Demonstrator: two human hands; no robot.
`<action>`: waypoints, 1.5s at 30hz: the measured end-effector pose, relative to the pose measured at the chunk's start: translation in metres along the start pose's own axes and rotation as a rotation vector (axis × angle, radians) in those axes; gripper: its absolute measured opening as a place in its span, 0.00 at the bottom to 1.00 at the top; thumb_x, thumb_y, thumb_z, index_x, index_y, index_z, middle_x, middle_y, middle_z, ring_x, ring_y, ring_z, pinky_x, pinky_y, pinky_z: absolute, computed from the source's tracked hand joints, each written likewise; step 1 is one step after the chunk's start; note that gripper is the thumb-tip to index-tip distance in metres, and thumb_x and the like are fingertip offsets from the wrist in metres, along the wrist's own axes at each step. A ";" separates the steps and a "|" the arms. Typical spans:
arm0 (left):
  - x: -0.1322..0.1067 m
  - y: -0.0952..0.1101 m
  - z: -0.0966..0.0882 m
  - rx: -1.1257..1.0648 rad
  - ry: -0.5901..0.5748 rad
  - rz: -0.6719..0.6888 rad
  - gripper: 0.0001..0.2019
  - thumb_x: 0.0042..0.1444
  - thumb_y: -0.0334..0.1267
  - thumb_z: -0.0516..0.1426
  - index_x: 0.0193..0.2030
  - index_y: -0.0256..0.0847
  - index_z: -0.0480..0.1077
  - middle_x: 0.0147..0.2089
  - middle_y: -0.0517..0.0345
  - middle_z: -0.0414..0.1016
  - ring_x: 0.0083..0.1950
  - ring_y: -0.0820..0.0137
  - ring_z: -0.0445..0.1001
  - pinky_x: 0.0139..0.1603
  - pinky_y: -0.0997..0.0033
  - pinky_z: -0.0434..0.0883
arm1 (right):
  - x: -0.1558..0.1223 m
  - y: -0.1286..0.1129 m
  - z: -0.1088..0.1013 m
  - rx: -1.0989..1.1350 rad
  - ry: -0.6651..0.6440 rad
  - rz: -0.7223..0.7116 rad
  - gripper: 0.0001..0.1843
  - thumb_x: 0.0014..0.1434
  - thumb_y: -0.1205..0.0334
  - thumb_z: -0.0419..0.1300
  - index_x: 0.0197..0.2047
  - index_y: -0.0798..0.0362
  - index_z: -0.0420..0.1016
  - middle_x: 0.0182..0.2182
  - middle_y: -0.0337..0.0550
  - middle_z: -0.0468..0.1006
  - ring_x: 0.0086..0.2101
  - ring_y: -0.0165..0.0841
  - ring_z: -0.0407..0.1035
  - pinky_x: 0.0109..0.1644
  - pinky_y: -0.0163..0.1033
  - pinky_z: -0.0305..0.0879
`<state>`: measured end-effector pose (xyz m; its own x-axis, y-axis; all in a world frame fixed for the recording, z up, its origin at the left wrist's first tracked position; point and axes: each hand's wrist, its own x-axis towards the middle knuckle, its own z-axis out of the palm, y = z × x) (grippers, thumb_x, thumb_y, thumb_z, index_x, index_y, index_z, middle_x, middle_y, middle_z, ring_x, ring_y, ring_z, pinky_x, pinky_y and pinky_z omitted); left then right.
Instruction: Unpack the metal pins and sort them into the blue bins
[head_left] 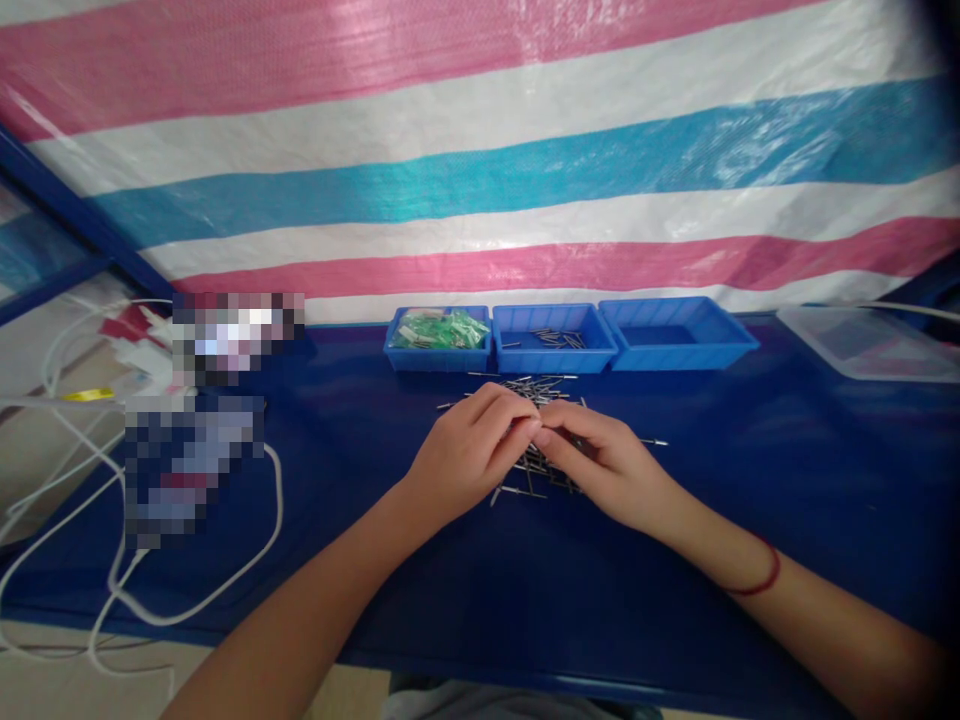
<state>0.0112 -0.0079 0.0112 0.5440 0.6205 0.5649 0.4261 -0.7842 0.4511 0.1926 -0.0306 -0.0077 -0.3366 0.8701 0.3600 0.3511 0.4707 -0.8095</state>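
Note:
Over a loose pile of thin metal pins that look like blind rivets (pixel 534 388), my two hands meet at the fingertips. My left hand (pixel 469 445) is closed in a pinch, thumb against the fingers. Opposite it, my right hand (pixel 611 460) is pinched too, its fingertips touching those of the left. Whatever lies between the fingertips is hidden or too small to make out. Rivets stick out around and beneath both hands, and a single one (pixel 655 442) lies apart to the right.
Behind the pile stand three blue bins: the left bin (pixel 439 361) holds green-and-clear plastic packets, the middle bin (pixel 559 360) some rivets, and the right bin (pixel 679 350) shows a bare floor. A clear plastic lid (pixel 847 345) lies at right. White cables (pixel 276 500) and blurred devices occupy the left.

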 end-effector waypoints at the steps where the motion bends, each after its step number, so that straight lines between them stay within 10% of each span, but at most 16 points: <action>1: 0.000 0.000 0.000 0.001 0.002 -0.003 0.06 0.65 0.35 0.50 0.41 0.39 0.68 0.40 0.53 0.72 0.42 0.71 0.72 0.45 0.70 0.70 | 0.000 0.001 0.000 0.020 0.015 0.019 0.11 0.65 0.58 0.53 0.35 0.51 0.72 0.34 0.42 0.76 0.35 0.33 0.69 0.39 0.39 0.66; 13: -0.002 -0.009 0.002 -0.026 -0.050 -0.056 0.08 0.66 0.36 0.50 0.46 0.40 0.68 0.44 0.52 0.72 0.46 0.70 0.72 0.49 0.70 0.70 | -0.003 0.006 -0.002 0.017 0.292 -0.015 0.05 0.58 0.59 0.62 0.37 0.50 0.74 0.30 0.41 0.75 0.30 0.32 0.69 0.32 0.38 0.67; 26: -0.001 -0.006 0.001 -0.145 -0.269 -0.016 0.11 0.68 0.35 0.44 0.43 0.37 0.67 0.43 0.50 0.71 0.46 0.69 0.70 0.50 0.69 0.68 | -0.005 -0.002 -0.010 -0.241 0.292 -0.200 0.14 0.59 0.61 0.61 0.24 0.49 0.64 0.22 0.38 0.71 0.25 0.32 0.67 0.30 0.40 0.63; 39: -0.002 -0.012 0.001 -0.072 -0.148 -0.160 0.08 0.65 0.40 0.51 0.43 0.40 0.68 0.38 0.57 0.71 0.38 0.72 0.70 0.41 0.72 0.68 | 0.003 0.004 -0.007 -0.132 0.202 -0.012 0.08 0.61 0.57 0.58 0.33 0.51 0.72 0.28 0.40 0.76 0.28 0.32 0.69 0.30 0.37 0.65; 45: -0.003 -0.033 -0.001 0.062 -0.083 -0.239 0.11 0.63 0.38 0.52 0.51 0.40 0.66 0.41 0.56 0.72 0.39 0.71 0.72 0.41 0.71 0.70 | 0.045 0.029 -0.028 -0.290 0.405 -0.024 0.08 0.60 0.57 0.59 0.35 0.51 0.74 0.32 0.43 0.79 0.30 0.34 0.72 0.31 0.38 0.67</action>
<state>-0.0059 0.0164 -0.0048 0.4788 0.7880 0.3872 0.5922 -0.6154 0.5202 0.2121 0.0264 -0.0014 -0.0009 0.8184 0.5746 0.5951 0.4622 -0.6574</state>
